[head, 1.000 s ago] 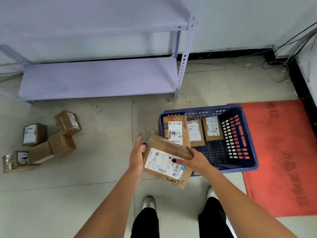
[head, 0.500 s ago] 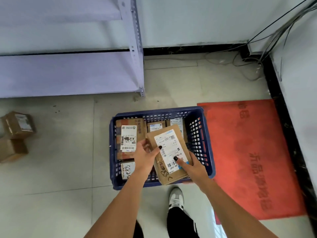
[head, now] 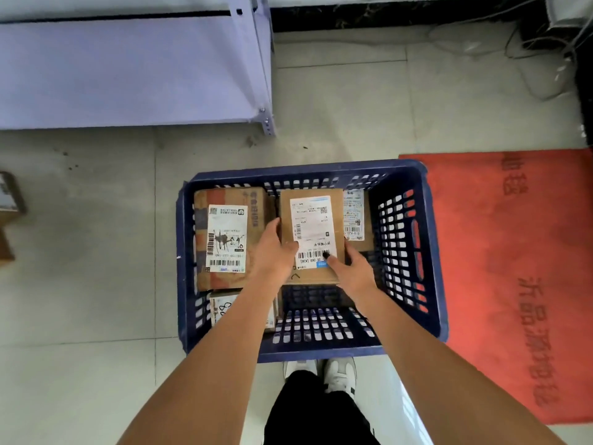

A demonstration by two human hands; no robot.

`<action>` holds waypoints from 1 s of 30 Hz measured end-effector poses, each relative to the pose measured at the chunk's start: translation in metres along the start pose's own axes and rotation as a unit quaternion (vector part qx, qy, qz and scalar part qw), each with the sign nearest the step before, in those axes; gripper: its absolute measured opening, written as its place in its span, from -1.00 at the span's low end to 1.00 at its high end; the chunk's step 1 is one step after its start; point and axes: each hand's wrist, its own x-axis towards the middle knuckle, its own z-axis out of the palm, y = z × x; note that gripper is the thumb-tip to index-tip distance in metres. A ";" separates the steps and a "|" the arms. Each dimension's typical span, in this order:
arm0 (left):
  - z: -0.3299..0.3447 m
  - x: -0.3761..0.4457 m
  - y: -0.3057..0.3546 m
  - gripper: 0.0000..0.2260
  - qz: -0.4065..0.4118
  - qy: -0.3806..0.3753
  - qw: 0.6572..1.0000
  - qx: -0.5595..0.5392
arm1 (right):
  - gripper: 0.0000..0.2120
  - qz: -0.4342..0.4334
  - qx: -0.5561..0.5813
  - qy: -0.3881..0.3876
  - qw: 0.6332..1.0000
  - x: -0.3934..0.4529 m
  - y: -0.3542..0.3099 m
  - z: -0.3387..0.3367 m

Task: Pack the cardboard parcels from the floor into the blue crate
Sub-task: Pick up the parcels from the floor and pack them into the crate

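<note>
Lying at the far left edge, brown parcels (head: 8, 216) sit on the tiled floor (head: 96, 284). Inside the blue crate (head: 433, 252), a large labelled box (head: 224, 239) fills the left side. The left hand (head: 272, 252) and right hand (head: 351, 271) grip a cardboard parcel (head: 311, 232) by its near corners, label up, over the crate's middle. A red mat (head: 513, 284) lies just right of the crate.

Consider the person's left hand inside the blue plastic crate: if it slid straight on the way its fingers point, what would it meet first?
Probably the crate's far slotted wall. The left hand grips the brown cardboard parcel and points that way; depth is unclear.
</note>
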 end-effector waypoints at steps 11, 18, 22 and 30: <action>0.019 0.040 -0.019 -0.39 0.011 0.026 0.999 -0.022 | -0.42 0.034 -0.020 0.030 0.999 0.058 0.000 0.038; 0.018 0.031 -0.020 -0.43 0.023 0.004 0.998 -0.054 | -0.36 0.051 -0.041 0.044 0.997 0.057 -0.010 0.040; 0.008 0.018 -0.014 -0.46 0.012 0.009 0.997 -0.082 | -0.39 0.008 -0.069 0.057 0.996 0.034 -0.018 0.040; -0.045 -0.059 -0.010 -0.54 -0.016 0.000 0.990 -0.143 | -0.34 -0.062 -0.112 0.004 0.992 -0.060 -0.037 0.041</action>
